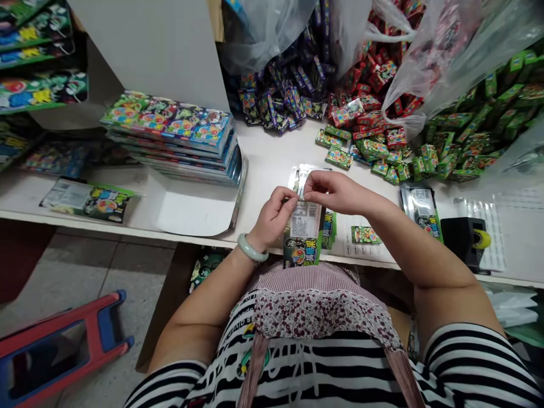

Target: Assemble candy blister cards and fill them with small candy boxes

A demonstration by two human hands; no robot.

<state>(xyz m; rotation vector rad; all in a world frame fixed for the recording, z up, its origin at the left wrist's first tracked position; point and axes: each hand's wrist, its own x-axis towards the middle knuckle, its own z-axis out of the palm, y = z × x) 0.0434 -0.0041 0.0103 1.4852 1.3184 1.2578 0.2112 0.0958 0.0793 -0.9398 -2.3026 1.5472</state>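
A flat black-and-green printed pouch (302, 241) with a pale text panel lies at the table's front edge, in front of my apron. My left hand (276, 214) is closed on its upper left edge, thumb and fingers pinched together. Bent over the pouch's top, my right hand (334, 191) has its fingertips pinched close to the left ones; whether a small item is between them is hidden. Silvery pouch tops (297, 173) show just behind the hands. More green-edged pouches (328, 229) lie partly under the held one.
Small boxes heap at the back: purple (293, 99), red (374, 85) and green (463, 136), among clear plastic bags. Left stands a stack of printed display cartons (174, 133). A black tape dispenser (463, 241) sits right; a red-and-blue stool (91, 334) is on the floor.
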